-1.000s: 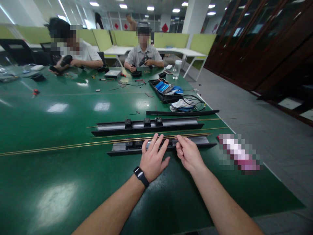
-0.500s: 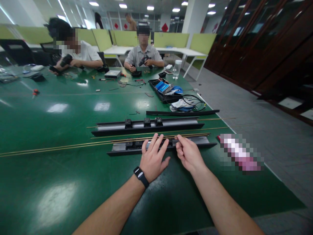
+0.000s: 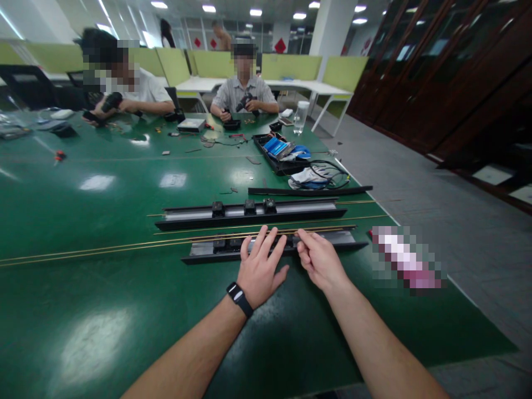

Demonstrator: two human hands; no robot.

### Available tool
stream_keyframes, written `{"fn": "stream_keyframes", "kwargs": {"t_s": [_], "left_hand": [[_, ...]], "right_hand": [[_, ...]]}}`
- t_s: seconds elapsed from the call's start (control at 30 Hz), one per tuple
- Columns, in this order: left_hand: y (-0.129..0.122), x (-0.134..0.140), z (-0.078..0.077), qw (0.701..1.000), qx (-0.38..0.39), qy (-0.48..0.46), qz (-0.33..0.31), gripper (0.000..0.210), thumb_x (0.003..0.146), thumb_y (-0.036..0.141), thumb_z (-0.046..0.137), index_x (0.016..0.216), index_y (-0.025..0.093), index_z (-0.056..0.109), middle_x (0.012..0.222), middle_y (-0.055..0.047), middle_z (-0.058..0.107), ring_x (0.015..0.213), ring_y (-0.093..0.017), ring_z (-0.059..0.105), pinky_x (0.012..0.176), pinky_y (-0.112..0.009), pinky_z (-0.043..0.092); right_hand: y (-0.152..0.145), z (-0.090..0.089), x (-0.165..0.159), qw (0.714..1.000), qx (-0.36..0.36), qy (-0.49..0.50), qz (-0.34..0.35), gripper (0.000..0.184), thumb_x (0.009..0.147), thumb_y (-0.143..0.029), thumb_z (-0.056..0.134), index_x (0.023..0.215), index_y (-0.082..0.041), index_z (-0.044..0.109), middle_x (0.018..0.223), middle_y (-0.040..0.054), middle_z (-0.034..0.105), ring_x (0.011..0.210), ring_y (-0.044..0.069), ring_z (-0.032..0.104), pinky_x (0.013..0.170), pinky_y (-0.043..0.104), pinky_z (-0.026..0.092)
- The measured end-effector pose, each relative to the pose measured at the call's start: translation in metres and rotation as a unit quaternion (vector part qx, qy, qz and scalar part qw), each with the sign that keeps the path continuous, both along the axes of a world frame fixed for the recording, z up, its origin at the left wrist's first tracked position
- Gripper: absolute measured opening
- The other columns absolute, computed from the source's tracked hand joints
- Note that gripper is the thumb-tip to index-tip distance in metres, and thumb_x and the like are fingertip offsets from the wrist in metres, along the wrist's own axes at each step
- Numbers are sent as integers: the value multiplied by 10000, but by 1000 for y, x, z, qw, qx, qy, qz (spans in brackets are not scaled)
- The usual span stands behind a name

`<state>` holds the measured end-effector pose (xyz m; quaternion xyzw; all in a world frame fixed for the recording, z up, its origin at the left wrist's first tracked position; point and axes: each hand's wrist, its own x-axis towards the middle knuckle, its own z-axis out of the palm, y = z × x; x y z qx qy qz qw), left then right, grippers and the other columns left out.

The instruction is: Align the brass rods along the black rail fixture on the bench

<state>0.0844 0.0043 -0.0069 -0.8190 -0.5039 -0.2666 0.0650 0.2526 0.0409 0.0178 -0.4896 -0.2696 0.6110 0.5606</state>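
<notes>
My left hand, with a dark watch on the wrist, lies with fingers spread over the nearer black channel. Its fingertips touch the thin brass rods running lengthwise along that channel. Close by on the right, my right hand is closed, thumb and forefinger pinched at the rods; exactly how many it grips is hidden. Small black blocks sit in the nearer channel, partly behind my fingers. Beyond it lies a second black channel with black blocks in its pale trough.
Farther back are a black strip, gloves with black cable and a black tray. A blurred-out pink object lies right, near the edge of the green table. Two people sit across, holding power drills.
Almost nothing differs. Both hands keep their places at the brass rods, and the view has shifted very slightly.
</notes>
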Motion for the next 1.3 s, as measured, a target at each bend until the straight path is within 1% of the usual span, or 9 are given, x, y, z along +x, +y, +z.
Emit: {"fn": "stream_keyframes", "kwargs": {"t_s": [0.13, 0.3, 0.43, 0.6, 0.73, 0.8, 0.93, 1.1, 1.3], "left_hand": [[0, 0, 1, 1000, -3, -2, 2, 639, 916, 482, 599, 1502, 268, 457, 1610, -86, 388, 1518, -305, 293, 1208, -517, 165], [0, 1, 1, 1000, -1, -1, 2, 649, 904, 483, 615, 1497, 267, 466, 1603, -92, 401, 1511, -312, 306, 1205, -520, 175], [0, 0, 0, 1000, -3, -3, 3, 643, 913, 480, 605, 1502, 269, 457, 1609, -91, 388, 1517, -310, 294, 1203, -524, 166], [0, 1, 1, 1000, 0, -2, 3, 642, 911, 481, 604, 1501, 274, 457, 1602, -86, 404, 1512, -310, 306, 1205, -521, 172], [-1, 1, 0, 1000, 0, -4, 3, 656, 901, 472, 624, 1502, 270, 459, 1591, -103, 418, 1506, -320, 316, 1204, -527, 166], [0, 1, 0, 1000, -1, -5, 2, 649, 905, 471, 618, 1501, 267, 460, 1595, -103, 410, 1508, -317, 310, 1205, -528, 161], [0, 1, 0, 1000, 4, -2, 2, 637, 918, 485, 592, 1504, 275, 454, 1605, -87, 397, 1514, -308, 302, 1207, -528, 167], [0, 1, 0, 1000, 1, -6, 2, 644, 910, 482, 608, 1499, 267, 463, 1602, -92, 401, 1510, -312, 308, 1211, -526, 161], [0, 1, 0, 1000, 1, -7, 3, 630, 918, 484, 595, 1497, 270, 464, 1607, -89, 393, 1514, -308, 301, 1211, -521, 149]], "right_hand": [[1, 1, 1, 1000, 2, 3, -18, 320, 787, -419, 804, 867, -179, 608, 544, -49, 572, 312, 39, 343, 252, 130, 199], [0, 4, 1, 1000, -2, -3, 3, 329, 774, -418, 819, 865, -176, 616, 544, -45, 576, 313, 37, 349, 255, 127, 196], [0, 4, 1, 1000, -1, -1, -22, 325, 780, -419, 813, 863, -176, 614, 545, -46, 578, 313, 35, 351, 256, 122, 201], [0, 4, 0, 1000, -4, -5, 11, 346, 764, -427, 828, 871, -164, 631, 539, -51, 568, 309, 28, 336, 249, 121, 193], [1, 3, 1, 1000, -5, 4, -10, 325, 798, -432, 792, 876, -167, 622, 538, -48, 577, 304, 30, 336, 249, 126, 197], [1, 2, 1, 1000, 0, 5, -16, 322, 793, -425, 798, 868, -171, 615, 537, -51, 575, 306, 32, 341, 252, 126, 198], [1, 2, 2, 1000, 2, -3, 7, 332, 772, -423, 820, 870, -171, 627, 539, -50, 571, 310, 34, 346, 254, 125, 186], [1, 5, 2, 1000, -3, 1, -17, 317, 780, -418, 809, 858, -170, 628, 538, -43, 575, 315, 36, 352, 254, 121, 198], [0, 5, 1, 1000, -4, -5, 7, 344, 759, -427, 829, 876, -158, 649, 540, -46, 571, 312, 32, 346, 250, 122, 188]]}}
